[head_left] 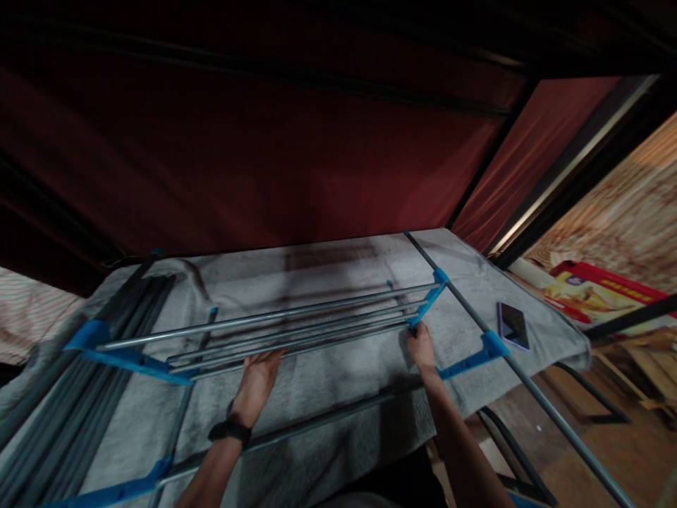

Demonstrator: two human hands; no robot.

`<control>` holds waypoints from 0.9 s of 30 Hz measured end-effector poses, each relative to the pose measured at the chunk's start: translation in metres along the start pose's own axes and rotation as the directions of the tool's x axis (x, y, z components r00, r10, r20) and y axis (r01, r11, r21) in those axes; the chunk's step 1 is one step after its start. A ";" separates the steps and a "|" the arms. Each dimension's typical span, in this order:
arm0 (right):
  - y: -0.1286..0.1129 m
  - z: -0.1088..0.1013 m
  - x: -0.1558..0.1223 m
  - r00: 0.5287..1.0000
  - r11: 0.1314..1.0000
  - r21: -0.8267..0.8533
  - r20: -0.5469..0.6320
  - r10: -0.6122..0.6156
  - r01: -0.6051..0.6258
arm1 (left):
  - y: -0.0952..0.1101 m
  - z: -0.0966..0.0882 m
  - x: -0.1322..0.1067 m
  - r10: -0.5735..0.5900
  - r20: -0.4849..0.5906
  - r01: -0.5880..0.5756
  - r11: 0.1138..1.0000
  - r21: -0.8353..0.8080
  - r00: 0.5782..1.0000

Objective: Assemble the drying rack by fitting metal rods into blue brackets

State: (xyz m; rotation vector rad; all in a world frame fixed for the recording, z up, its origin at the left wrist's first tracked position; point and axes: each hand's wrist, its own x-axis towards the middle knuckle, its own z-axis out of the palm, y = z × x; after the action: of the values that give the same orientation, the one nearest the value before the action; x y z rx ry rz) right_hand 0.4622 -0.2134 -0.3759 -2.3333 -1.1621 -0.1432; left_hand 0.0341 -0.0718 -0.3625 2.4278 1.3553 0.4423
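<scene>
A rack frame of grey metal tubes (317, 308) and blue plastic connectors lies across the cloth. My left hand (259, 381), with a dark band on its wrist, is closed on the front tube of the shelf, left of its middle. At the shelf's right end, my right hand (422, 347) grips the near end of a blue connector (429, 296), where the front tube meets it; its fingertips are partly hidden. Another blue connector (140, 360) holds the tubes' left ends. Closer to me, a lower tube (328, 416) runs between further connectors, including a blue one (470, 356) at right.
Several loose grey tubes (106, 381) lie bundled at the left on the pale cloth (360, 264). A phone (513, 326) rests at the right. Beyond the right edge are a red and yellow box (608, 289) and a dark metal leg frame (518, 451). Dark red fabric (296, 162) hangs behind.
</scene>
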 end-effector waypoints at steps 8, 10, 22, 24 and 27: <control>0.010 0.012 0.007 0.996 0.983 0.164 -0.018 0.088 -0.084 | 0.001 -0.003 -0.003 0.031 -0.025 -0.031 1.000 0.000 0.999; 0.010 0.012 0.008 0.995 0.978 0.190 -0.027 0.099 -0.092 | 0.000 -0.005 -0.004 0.046 -0.032 -0.046 0.999 0.003 0.998; -0.001 0.023 0.005 0.989 0.957 0.271 -0.075 0.131 -0.106 | -0.008 -0.007 -0.005 0.050 -0.033 -0.050 0.999 0.005 0.998; 0.002 0.025 0.006 0.988 0.955 0.278 -0.078 0.132 -0.106 | -0.009 -0.006 -0.004 0.053 -0.032 -0.053 0.999 -0.002 0.998; 0.006 0.027 0.008 0.990 0.953 0.287 -0.070 0.124 -0.099 | -0.010 -0.007 -0.004 0.040 -0.019 -0.041 0.999 -0.022 0.999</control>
State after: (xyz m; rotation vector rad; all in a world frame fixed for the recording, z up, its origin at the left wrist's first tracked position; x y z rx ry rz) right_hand 0.4685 -0.1972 -0.3988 -2.1107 -0.9377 -0.0345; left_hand 0.0216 -0.0694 -0.3615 2.4423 1.3039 0.4890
